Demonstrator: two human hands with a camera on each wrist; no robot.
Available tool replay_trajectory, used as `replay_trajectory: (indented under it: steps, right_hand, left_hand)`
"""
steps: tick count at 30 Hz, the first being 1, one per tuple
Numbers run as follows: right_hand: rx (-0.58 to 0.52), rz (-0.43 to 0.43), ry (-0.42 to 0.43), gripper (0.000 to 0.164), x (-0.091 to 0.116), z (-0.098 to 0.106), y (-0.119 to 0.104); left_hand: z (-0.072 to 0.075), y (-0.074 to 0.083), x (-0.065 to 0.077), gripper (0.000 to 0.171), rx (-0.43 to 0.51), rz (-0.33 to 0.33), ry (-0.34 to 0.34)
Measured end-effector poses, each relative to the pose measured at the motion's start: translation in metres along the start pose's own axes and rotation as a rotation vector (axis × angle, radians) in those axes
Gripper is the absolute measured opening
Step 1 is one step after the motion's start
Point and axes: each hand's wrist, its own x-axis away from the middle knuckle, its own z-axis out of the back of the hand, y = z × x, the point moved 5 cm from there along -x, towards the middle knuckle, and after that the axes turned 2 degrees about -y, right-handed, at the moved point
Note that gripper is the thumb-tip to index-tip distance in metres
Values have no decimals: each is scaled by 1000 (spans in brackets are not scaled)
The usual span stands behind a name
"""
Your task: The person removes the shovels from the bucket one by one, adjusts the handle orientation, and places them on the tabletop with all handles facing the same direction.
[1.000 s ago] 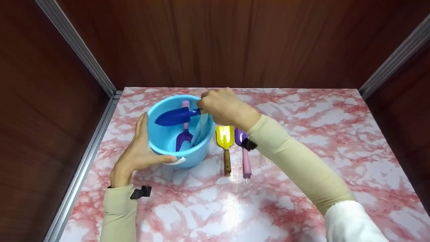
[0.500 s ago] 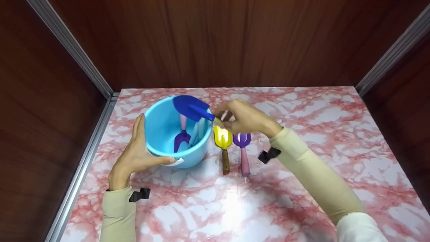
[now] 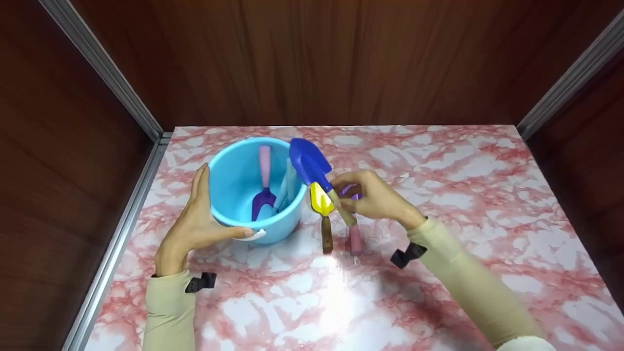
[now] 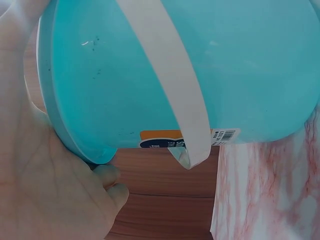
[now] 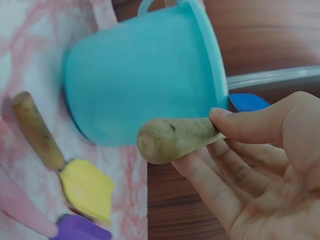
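Observation:
My left hand holds the light blue bucket at its rim, the thumb lying along the front by the white handle. Between the thumb and fingers of my right hand is the wooden handle of a blue trowel. Its blade points up and away, just right of the bucket's rim. In the right wrist view the butt of that handle faces the camera. Inside the bucket lean a purple trowel with a pink handle and pale blue tools, their lower ends partly hidden.
On the pink marbled table right of the bucket lies a yellow trowel with a wooden handle. Beside it is another purple trowel with a pink handle, partly covered by my right hand. Dark wood panels enclose the table's back and sides.
My right hand has brought the blue trowel out from over the bucket, to the right and nearer, and its blade has swung from pointing left to pointing up. The left hand stays on the bucket.

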Motion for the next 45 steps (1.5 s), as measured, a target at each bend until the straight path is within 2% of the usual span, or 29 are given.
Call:
replay_trajectory:
  steps: [4,9,21,26,34,45]
  right_hand:
    - [-42,-25,74,36,12,-6,13]
    - [-115,-99,132,39,24,-11,30]
    - [-351,-288,191,44,56,-18,75]
    - [-421,-331,196,44,69,-20,89]
    - [-440,-368,211,45,81,-18,105]
    - [-455,-438,277,47,98,-17,130]
  left_hand:
    - [1,1,1,151,-2,6,-8]
    - [4,2,1,150,-23,23,-8]
    - [1,1,0,151,-32,32,-19]
    - [0,1,2,151,0,14,-12]
    - [1,1,3,151,-5,19,-10]
    - [0,-1,0,150,-22,43,-22]
